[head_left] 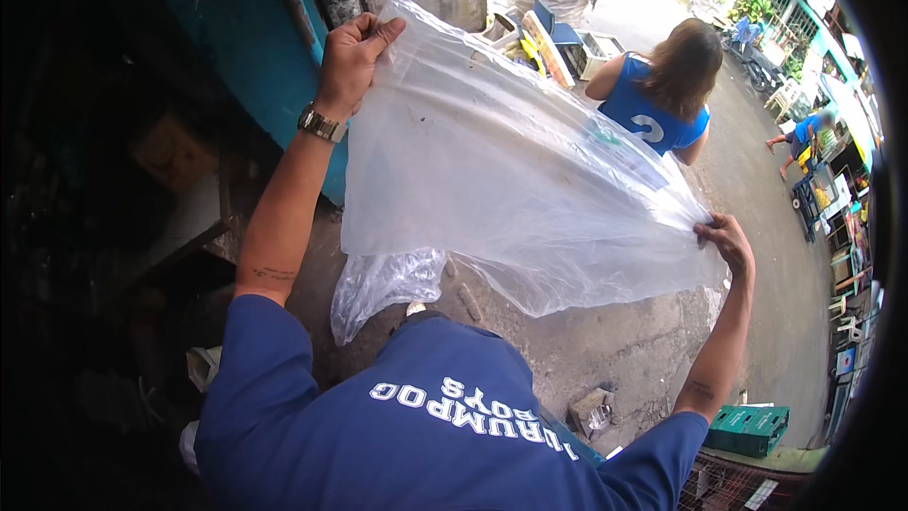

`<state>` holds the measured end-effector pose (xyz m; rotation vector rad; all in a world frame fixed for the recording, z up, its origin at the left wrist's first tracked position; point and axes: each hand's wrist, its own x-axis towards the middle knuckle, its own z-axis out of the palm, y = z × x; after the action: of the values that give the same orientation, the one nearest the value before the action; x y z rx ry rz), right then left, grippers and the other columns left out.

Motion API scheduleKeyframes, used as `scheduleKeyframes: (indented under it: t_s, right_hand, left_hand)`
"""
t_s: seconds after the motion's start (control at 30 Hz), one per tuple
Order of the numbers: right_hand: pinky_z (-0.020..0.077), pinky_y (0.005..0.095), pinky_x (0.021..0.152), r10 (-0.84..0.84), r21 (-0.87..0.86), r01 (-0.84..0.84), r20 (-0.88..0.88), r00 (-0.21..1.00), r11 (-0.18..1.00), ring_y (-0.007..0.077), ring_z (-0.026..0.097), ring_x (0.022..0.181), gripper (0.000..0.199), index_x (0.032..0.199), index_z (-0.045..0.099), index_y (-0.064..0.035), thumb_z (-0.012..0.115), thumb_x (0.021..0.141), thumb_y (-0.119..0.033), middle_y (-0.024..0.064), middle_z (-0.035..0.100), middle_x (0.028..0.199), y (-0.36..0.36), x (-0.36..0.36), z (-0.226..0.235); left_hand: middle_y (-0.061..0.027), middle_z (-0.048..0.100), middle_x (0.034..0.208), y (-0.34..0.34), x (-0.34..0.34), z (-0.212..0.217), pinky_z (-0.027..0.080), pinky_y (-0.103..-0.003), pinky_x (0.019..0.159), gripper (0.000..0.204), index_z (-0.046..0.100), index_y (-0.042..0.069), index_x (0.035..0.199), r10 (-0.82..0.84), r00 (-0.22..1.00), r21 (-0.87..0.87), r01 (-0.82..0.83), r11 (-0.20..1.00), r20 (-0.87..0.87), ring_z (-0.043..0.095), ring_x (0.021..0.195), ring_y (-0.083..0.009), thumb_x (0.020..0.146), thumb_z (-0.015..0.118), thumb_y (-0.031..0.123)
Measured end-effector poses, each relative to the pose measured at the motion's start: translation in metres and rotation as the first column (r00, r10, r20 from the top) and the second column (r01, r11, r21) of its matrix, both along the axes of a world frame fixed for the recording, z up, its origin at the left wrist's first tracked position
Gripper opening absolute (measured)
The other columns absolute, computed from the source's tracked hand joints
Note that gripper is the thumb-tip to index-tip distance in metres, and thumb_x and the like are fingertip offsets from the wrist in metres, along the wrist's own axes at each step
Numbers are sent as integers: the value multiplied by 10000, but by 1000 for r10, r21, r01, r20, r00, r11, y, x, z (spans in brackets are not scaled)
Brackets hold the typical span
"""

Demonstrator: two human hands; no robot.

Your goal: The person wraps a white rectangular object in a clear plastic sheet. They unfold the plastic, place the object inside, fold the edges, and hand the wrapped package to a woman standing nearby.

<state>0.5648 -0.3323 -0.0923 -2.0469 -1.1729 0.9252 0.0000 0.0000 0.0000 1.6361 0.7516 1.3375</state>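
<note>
A large, cloudy clear plastic sheet [501, 161] is stretched out in front of me; whether it is a flattened bag I cannot tell. My left hand [357, 61] is closed on its upper left corner, thumb on top, with a metal watch [322, 123] on that wrist. At the sheet's right end, my right hand [728, 241] pinches the plastic, which bunches into creases there. The lower edge sags between the hands. Below its left part, a shinier crumpled piece of clear plastic [388, 286] hangs or lies close to my body; whether it joins the sheet is hidden.
Just beyond the sheet stands a person in a blue shirt [662, 99]. A teal panel [236, 47] rises at left. Scrap items and a white crate [598, 52] lie ahead. At lower right sits a green crate [749, 429]. Farther right, another person [804, 131] is beside a cart [821, 194].
</note>
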Motion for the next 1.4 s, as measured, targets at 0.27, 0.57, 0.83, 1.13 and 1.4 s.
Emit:
scheduleKeyframes:
  t_s: [0.27, 0.57, 0.83, 1.13, 1.4]
  right_hand:
    - [473, 299, 698, 80, 17, -80, -6, 997, 997, 115, 592, 697, 190, 927, 724, 13, 787, 875, -158, 16, 672, 751, 26, 14, -55]
    - [477, 272, 753, 170, 32, -167, -277, 946, 985, 120, 613, 782, 164, 1010, 713, 60, 749, 900, -56, 48, 725, 888, 86, -62, -186]
    - [501, 297, 817, 365, 140, -349, -112, 924, 927, 141, 645, 851, 268, 1073, 732, 79, 773, 852, -67, 64, 745, 927, 178, -224, -199]
    - [488, 447, 994, 436, 207, -643, 581, 688, 738, 380, 610, 1147, 299, 1142, 741, -95, 726, 844, -75, 159, 705, 1146, 333, -545, -167]
    - [396, 475, 1159, 251, 675, -501, 439, 863, 542, 402, 412, 1431, 849, 1538, 416, -109, 838, 818, -265, 194, 393, 1569, 408, -829, -61]
  left_hand:
    - [97, 569, 640, 1, -10, 7, 296, -178, 408, 243, 656, 128, 847, 0, 996, 21, 2, 1000, -84, 421, 473, 23, 967, 756, 314]
    - [103, 527, 631, -83, -127, -94, 356, -211, 504, 380, 698, 94, 833, -102, 957, -366, -4, 931, -270, 431, 559, -9, 991, 697, 439]
    - [84, 629, 764, -169, -322, -193, 430, -218, 625, 299, 766, 81, 992, 353, 920, -480, -390, 786, -169, 526, 702, -5, 1021, 677, 365]
    - [15, 716, 1089, -222, -567, -229, 482, -258, 890, 204, 737, 56, 1110, 658, 726, -604, -438, 665, 198, 632, 986, -77, 995, 708, 221]
    - [16, 687, 1139, -195, -620, -194, 423, -283, 988, 288, 715, 56, 1181, 773, 588, -704, -445, 554, 237, 591, 1066, -102, 999, 699, 279]
